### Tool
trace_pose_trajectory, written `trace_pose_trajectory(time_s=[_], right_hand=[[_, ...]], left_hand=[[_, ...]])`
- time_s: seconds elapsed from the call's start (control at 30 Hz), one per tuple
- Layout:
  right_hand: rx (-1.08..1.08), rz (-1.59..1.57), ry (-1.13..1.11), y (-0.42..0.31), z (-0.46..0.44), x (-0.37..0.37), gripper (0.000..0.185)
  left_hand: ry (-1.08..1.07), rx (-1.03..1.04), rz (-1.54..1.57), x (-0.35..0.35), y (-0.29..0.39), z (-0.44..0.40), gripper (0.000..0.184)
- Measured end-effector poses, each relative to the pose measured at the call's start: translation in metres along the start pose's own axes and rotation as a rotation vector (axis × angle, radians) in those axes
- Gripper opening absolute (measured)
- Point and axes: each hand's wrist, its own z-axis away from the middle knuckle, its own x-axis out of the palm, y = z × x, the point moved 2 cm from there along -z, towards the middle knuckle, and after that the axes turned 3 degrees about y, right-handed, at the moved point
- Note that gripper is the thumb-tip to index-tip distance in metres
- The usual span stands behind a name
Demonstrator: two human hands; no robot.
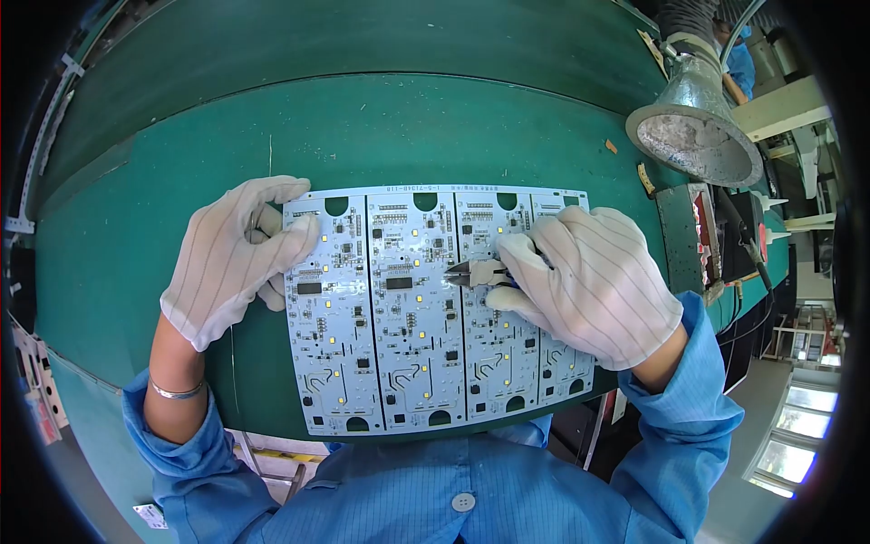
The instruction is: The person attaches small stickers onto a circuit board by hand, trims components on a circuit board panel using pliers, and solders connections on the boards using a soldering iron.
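A white circuit board panel (344, 272), split by dark slots into several long strips with small components, lies on the green bench in front of me. My left hand (240, 249), in a striped white glove, pinches the panel's upper left edge between thumb and fingers. In my right hand (589, 276), gloved the same way, is a pair of cutting pliers (473, 273). Their pointed metal jaws reach left over the slot between the second and third strips. Whether the tips touch the board I cannot tell. My fingers hide most of the handles.
A metal fume extraction funnel (693, 131) hangs at the upper right. Below it stands a metal box (684, 236) with cables beside it. Small brown scraps (611, 146) lie on the green bench mat (390, 118). Another person's blue sleeve (741, 68) shows at the far upper right.
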Motion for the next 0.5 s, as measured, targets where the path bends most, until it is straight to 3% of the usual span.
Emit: trace_pose_trajectory(time_s=[0.27, 0.5], right_hand=[[-0.016, -0.02, -0.044, 0.0031, -0.0035, -0.0013, 0.042], [-0.05, 0.074, 0.099, -0.0012, -0.0007, 0.0057, 0.035]], left_hand=[[0.007, -0.012, 0.025, -0.0002, -0.0026, 0.0002, 0.053], [0.007, -0.011, 0.011, -0.0002, -0.0016, 0.0001, 0.052]])
